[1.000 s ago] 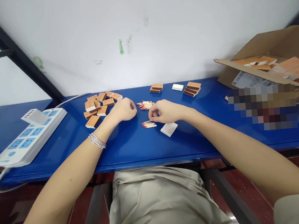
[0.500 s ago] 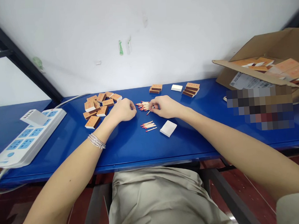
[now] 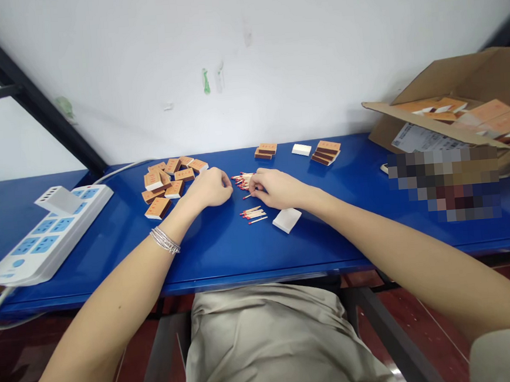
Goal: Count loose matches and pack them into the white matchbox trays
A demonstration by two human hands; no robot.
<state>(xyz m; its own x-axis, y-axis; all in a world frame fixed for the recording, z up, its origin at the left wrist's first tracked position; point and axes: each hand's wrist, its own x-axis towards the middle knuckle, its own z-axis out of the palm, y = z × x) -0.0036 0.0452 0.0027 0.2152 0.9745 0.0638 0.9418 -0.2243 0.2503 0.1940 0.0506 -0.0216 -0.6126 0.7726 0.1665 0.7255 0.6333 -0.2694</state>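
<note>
My right hand (image 3: 276, 188) pinches a single match (image 3: 246, 197), its red head pointing left, just below the match pile. The loose pile of red-headed matches (image 3: 242, 181) lies between my two hands, partly covered by my right fingers. My left hand (image 3: 214, 187) rests on the table just left of the pile, fingers curled closed; whether anything is inside them is hidden. Nearer to me, a small group of matches (image 3: 252, 213) lies in a rough row, heads to the left. A white matchbox tray (image 3: 287, 219) sits right of that group, below my right wrist.
Several orange-brown matchboxes (image 3: 174, 189) are heaped on the left. Two small matchbox stacks (image 3: 266, 150) (image 3: 326, 152) and a white tray (image 3: 301, 149) stand near the wall. A cardboard box (image 3: 462, 133) of matchboxes is at right, a power strip (image 3: 51, 236) at left.
My right hand has moved slightly left and toward me, carrying the pinched match to the front of the pile. My left hand has stayed in place.
</note>
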